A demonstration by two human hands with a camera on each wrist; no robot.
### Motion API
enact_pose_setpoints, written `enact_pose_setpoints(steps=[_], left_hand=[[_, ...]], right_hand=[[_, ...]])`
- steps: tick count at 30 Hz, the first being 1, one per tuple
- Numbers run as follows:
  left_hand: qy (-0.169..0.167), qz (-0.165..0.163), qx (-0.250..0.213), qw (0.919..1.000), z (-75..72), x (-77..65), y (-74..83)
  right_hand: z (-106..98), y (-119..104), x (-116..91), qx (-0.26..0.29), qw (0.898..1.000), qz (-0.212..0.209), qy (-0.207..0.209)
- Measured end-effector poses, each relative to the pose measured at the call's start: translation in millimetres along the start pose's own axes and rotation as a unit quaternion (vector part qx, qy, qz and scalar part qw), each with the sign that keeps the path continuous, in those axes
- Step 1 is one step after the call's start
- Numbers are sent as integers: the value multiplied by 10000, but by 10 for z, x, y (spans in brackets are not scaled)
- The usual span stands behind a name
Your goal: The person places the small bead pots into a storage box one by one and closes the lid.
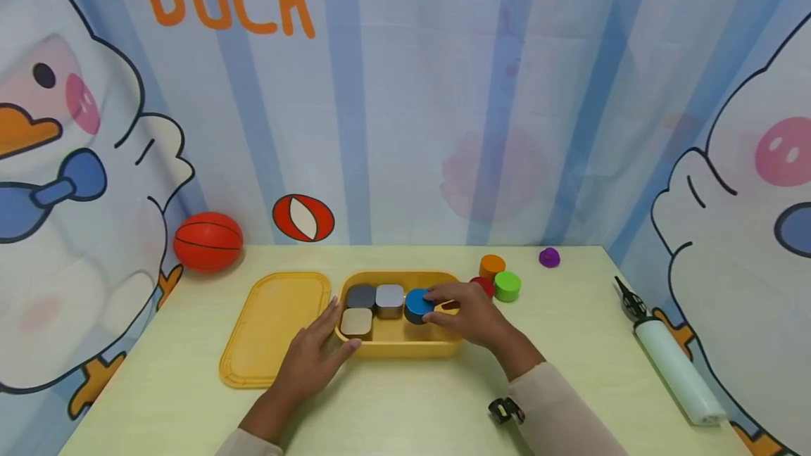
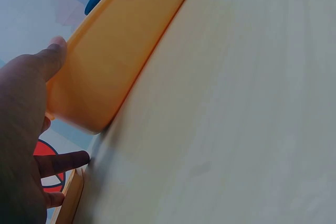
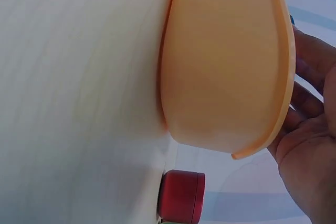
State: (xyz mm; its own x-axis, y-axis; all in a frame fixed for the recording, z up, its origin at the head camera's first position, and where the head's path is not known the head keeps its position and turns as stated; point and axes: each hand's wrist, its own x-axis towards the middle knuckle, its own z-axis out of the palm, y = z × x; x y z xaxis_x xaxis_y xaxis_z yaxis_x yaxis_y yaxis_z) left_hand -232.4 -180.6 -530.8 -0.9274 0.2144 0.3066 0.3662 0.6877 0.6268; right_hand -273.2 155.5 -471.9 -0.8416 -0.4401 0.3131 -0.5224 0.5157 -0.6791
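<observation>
A yellow rectangular bin sits on the table. At its left end lie a dark grey square block, a light grey one and a beige one. My right hand pinches a round blue container between thumb and fingers, inside the bin's outline toward the right. With the thumb at the front rim and fairly straight, spread fingers along the left side, my left hand rests against the bin's left end. In the right wrist view the bin's wall hides most of the blue container.
A yellow lid lies left of the bin. Red, orange and green round containers cluster behind my right hand. Farther out are a red ball, a purple piece, a pale green pump and a black clip.
</observation>
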Motion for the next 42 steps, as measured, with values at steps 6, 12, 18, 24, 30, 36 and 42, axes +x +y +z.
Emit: enact_pose_setpoints(steps=[6,12,18,24,30,36,42], left_hand=[[15,-11,83,10000,-4,-3,8],[-20,-54,69,10000,-19,-3,31],[-55,-116,73,9999,-28,-4,46],[-98,-180,90,9997,-25,4,58],[-67,-134,92,9998,-26,2,61],[-69,-134,88,9998,-20,7,53],[-86,-180,59,9998,-13,4,53]], right_hand=[[26,-1,42,230,9996,99,-129],[65,-8,89,472,9985,110,-271],[134,-32,147,472,9972,350,-460],[180,-67,194,276,9946,724,-684],[193,-114,220,139,9937,791,-783],[230,-142,246,59,9916,876,-949],[289,-133,266,-4,9895,983,-1059]])
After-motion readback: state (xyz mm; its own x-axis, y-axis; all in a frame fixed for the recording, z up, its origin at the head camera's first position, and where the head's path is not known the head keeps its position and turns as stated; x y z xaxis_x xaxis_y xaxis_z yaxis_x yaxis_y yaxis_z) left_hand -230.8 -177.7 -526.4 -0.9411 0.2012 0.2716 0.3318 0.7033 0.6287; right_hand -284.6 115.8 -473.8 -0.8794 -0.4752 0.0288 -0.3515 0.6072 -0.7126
